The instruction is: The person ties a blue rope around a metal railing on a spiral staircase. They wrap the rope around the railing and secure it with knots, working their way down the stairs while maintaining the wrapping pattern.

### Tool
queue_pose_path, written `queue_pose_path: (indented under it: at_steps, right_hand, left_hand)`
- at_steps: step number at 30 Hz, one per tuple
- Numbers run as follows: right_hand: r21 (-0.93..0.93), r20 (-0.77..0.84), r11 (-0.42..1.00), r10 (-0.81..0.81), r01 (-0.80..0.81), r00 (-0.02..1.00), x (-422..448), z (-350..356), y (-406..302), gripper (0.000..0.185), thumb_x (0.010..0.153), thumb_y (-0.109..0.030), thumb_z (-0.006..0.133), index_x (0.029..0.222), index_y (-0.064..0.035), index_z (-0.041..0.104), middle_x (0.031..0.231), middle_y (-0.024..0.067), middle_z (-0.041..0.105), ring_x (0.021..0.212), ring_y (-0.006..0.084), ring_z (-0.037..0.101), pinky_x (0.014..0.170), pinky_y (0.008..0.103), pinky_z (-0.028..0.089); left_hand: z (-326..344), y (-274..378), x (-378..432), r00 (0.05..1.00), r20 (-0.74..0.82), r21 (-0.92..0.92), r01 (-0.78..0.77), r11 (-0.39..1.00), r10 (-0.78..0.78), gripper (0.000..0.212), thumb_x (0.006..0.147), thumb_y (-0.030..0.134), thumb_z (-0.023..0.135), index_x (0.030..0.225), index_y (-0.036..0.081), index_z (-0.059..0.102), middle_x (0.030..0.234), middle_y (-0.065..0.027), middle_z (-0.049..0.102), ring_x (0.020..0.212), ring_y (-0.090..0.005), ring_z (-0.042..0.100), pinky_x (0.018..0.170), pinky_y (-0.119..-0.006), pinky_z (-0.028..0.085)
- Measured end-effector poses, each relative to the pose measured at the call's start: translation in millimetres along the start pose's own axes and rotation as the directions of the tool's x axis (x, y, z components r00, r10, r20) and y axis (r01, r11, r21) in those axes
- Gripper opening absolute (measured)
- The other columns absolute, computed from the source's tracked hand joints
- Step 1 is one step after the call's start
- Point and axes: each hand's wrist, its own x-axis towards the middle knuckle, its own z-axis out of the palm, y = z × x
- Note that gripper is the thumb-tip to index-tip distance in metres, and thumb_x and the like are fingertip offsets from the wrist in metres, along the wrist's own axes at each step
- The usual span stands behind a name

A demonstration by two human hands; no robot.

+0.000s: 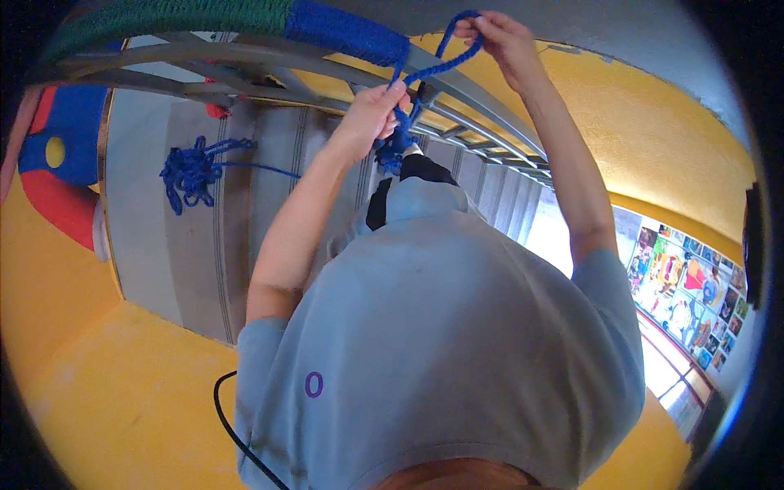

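Observation:
My left hand (375,119) is closed on blue cord (438,72) just below the end of a metal stair railing's wrapped part. My right hand (497,38), higher and to the right, pinches a raised loop of the same cord. The railing (245,54) curves across the top; tight blue cord wrapping (346,32) covers its handrail beside my hands, with green wrapping (171,17) farther left. More blue cord hangs in a bunch (392,153) under my left hand. A tangled blue cord heap (190,171) lies on the steps at left, one strand running right from it.
Grey stairs (263,196) with dark edge strips descend beneath me, between yellow walls (147,392). Red, blue and yellow padded shapes (61,141) stand at the far left. A board of pictures (692,282) hangs at the right. A black cable (236,429) runs beside my shirt.

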Motion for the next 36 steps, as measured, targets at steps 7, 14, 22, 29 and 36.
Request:
queue_pose_path:
  at_steps: [7, 14, 22, 29, 36]
  right_hand:
    - [0.013, 0.667, 0.799, -0.455, 0.601, 0.590, -156, 109, -74, 0.011, 0.085, -0.005, 0.060, 0.096, -0.0048, 0.061, 0.103, 0.0122, 0.063, 0.101, 0.0296, 0.059, 0.090, 0.0389, 0.045]
    - [0.021, 0.820, 0.803, -0.355, 0.595, 0.450, -145, 123, -60, 0.009, 0.084, -0.010, 0.060, 0.090, -0.0059, 0.065, 0.095, 0.0101, 0.064, 0.088, 0.0267, 0.059, 0.079, 0.0387, 0.046]
    - [-0.773, 0.123, 0.603, 0.445, -0.195, 0.887, 58, 38, 40, 0.027, 0.084, -0.031, 0.056, 0.076, -0.0057, 0.062, 0.063, 0.0061, 0.059, 0.060, 0.0202, 0.060, 0.056, 0.0347, 0.048]
    - [-0.923, 0.311, 0.371, 0.878, -0.104, 0.365, 133, 58, 134, 0.014, 0.074, -0.027, 0.060, 0.076, -0.0125, 0.063, 0.061, 0.0067, 0.056, 0.046, 0.0197, 0.052, 0.045, 0.0392, 0.045]
    - [-0.876, 0.339, 0.481, 0.654, -0.026, 0.677, 96, 36, 96, 0.018, 0.083, -0.023, 0.060, 0.090, -0.0074, 0.067, 0.074, 0.0043, 0.062, 0.057, 0.0146, 0.055, 0.049, 0.0296, 0.043]
  left_hand:
    - [5, 20, -1, 0.991, 0.084, -0.007, 0.104, 0.995, -0.103, 0.060, 0.078, 0.073, 0.052, 0.075, 0.013, 0.055, 0.058, 0.0061, 0.046, 0.045, -0.0039, 0.036, 0.041, -0.020, 0.024]
    - [-19, 21, 3, 0.997, 0.040, 0.314, -0.068, 0.947, 0.058, 0.027, 0.090, 0.035, 0.060, 0.080, 0.010, 0.059, 0.067, 0.0063, 0.052, 0.055, -0.0027, 0.047, 0.046, -0.019, 0.031]
    - [0, 21, -8, 0.999, 0.024, 0.267, -0.045, 0.963, 0.040, 0.026, 0.094, 0.032, 0.054, 0.077, 0.013, 0.056, 0.064, 0.0085, 0.047, 0.048, -0.0007, 0.035, 0.042, -0.020, 0.021]
    - [17, 23, -16, 0.989, -0.132, 0.277, -0.031, 0.960, 0.070, 0.033, 0.093, 0.038, 0.054, 0.069, 0.016, 0.049, 0.058, 0.0106, 0.038, 0.047, -0.0001, 0.028, 0.042, -0.021, 0.017]
    - [13, 22, -14, 0.995, -0.089, 0.245, -0.014, 0.969, 0.037, 0.031, 0.091, 0.037, 0.058, 0.070, 0.014, 0.053, 0.058, 0.0087, 0.041, 0.048, -0.0019, 0.031, 0.044, -0.021, 0.020]
